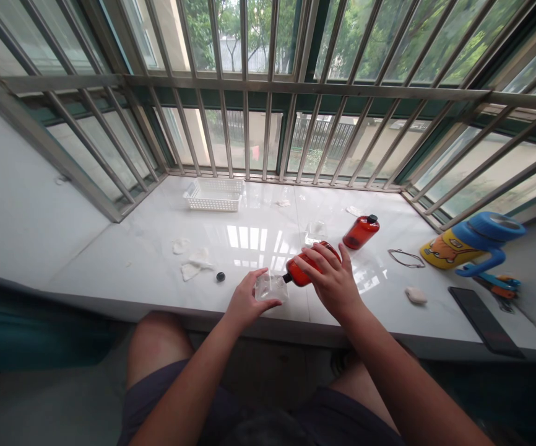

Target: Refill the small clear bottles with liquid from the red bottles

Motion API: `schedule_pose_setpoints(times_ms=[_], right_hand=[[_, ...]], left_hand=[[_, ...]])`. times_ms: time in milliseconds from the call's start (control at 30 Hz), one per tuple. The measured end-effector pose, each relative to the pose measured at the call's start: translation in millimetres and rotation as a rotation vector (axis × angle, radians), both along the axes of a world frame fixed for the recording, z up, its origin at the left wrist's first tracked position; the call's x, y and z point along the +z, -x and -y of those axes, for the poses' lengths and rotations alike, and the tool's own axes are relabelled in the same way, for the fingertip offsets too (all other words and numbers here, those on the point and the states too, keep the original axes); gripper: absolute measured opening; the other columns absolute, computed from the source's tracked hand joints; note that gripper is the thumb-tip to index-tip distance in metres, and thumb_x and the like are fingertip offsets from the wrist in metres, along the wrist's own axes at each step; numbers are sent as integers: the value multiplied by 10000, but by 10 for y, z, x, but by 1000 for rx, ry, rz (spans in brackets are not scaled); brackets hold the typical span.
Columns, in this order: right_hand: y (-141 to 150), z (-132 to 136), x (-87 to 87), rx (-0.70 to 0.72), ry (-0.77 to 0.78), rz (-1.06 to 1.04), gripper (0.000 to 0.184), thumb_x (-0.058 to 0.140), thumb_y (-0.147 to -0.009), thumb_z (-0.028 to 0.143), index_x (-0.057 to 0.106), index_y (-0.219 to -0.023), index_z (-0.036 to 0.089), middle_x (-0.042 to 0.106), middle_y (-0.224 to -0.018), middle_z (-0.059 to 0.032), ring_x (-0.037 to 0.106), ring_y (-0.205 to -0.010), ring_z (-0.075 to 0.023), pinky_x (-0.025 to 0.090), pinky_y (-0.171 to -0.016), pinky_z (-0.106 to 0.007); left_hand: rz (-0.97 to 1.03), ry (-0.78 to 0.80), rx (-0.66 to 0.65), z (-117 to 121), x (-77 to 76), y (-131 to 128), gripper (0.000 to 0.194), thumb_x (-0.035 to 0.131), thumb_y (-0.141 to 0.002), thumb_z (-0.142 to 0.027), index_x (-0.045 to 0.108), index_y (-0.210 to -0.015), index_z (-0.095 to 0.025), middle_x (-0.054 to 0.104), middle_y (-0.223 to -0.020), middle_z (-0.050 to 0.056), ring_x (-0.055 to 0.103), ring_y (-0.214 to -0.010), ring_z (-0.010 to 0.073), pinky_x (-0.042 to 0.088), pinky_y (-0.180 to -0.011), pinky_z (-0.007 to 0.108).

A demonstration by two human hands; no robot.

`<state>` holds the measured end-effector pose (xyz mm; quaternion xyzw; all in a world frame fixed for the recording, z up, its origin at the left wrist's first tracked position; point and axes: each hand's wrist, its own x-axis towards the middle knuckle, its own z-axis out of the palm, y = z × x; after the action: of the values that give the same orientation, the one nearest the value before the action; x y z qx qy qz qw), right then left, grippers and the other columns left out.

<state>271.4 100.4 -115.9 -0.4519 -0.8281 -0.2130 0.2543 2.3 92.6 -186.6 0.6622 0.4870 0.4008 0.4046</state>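
My left hand point(248, 298) is closed around the side of a small clear plastic container point(272, 288) near the sill's front edge. In my right hand point(330, 272) is a red bottle point(299, 271), tilted down to the left. Its black neck meets the container's right rim; whether liquid flows cannot be made out. To the left lies a small round black cap point(220, 277). A second red bottle point(361, 232) with a dark cap lies or leans beyond my right hand. Another clear container point(315, 231) sits behind the held bottle.
A white basket point(215, 195) stands at the back left, with crumpled tissues point(197, 264) nearer. On the right are glasses point(406, 258), a pale earbud-like case point(416, 295), a black phone point(484, 322) and a blue-yellow water bottle point(458, 244). Metal bars point(268, 83) line the window.
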Motion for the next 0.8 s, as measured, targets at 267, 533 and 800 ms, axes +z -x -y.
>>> schedule_pose_setpoints(times_ms=[267, 533, 800], right_hand=[[6, 1, 17, 5, -6, 5, 485, 608, -989, 59, 643, -1398, 317, 690, -1445, -39, 556, -1415, -300, 120, -1325, -630], [6, -4, 33, 13, 3, 8, 480, 601, -992, 55, 652, -1392, 314, 690, -1449, -37, 553, -1423, -297, 121, -1325, -632], [1, -12, 38, 18, -9, 18, 476, 606, -994, 49, 650, -1384, 318, 693, -1445, -29, 549, -1430, -296, 127, -1325, -631]], left_hand=[[11, 8, 2, 3, 3, -3, 860, 971, -710, -502, 586, -1455, -312, 629, -1456, 90, 657, -1278, 312, 621, -1000, 431], [4, 1, 4, 3, -9, -3, 856, 969, -712, -513, 585, -1450, -310, 625, -1457, 91, 654, -1279, 305, 629, -969, 409], [1, -15, 7, 3, -9, 0, 862, 971, -710, -504, 581, -1454, -310, 630, -1449, 85, 641, -1294, 301, 620, -998, 423]])
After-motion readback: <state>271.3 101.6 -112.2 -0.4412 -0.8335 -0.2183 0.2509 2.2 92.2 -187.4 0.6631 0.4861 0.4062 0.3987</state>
